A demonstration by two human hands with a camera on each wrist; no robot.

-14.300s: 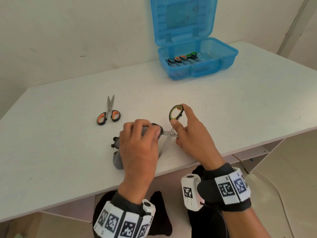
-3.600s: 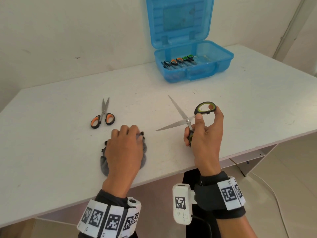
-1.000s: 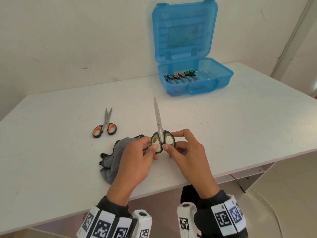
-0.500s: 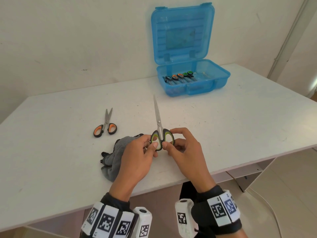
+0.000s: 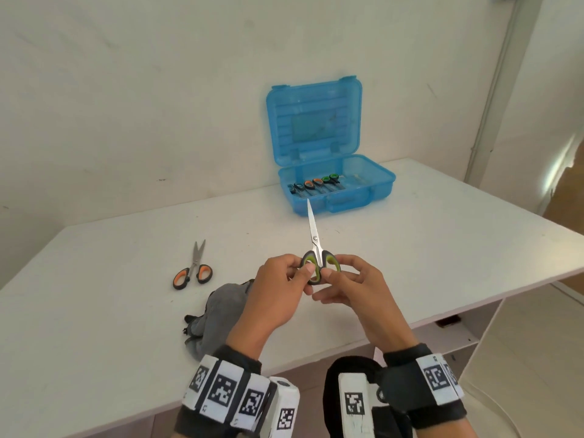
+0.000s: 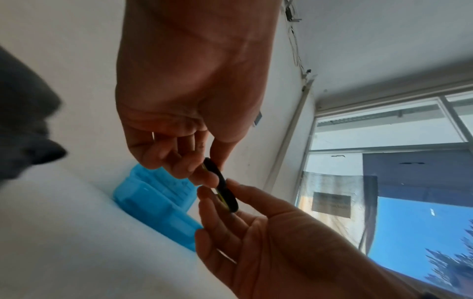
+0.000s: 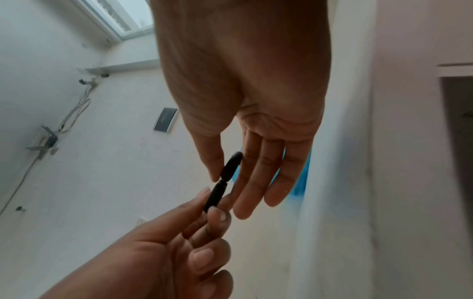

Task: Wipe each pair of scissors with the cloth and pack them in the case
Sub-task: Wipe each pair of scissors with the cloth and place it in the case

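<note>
Green-handled scissors (image 5: pixel 317 254): being held above the white table (image 5: pixel 442 248) by both hands, blades closed and pointing away toward the case.
Left hand (image 5: pixel 278 295): pinching the left handle loop between thumb and fingertips.
Right hand (image 5: pixel 350 289): pinching the right loop with thumb and forefinger, the other fingers lying nearly straight.
Left wrist view: showing the black loops edge-on (image 6: pixel 221 187) between both hands, with the blades hidden; a window is filling the right side.
Right wrist view: showing the same loops (image 7: pixel 222 182) edge-on against a pale wall, table mostly out of sight.
Grey cloth (image 5: pixel 218 314): lying crumpled on the table beneath the left wrist, seen properly only from the head.
Orange-handled scissors (image 5: pixel 193 268): lying closed on the table, left of the cloth.
Blue case (image 5: pixel 335 197): standing open at the table's far side, lid upright, several scissors (image 5: pixel 316 184) sitting in a row inside.
</note>
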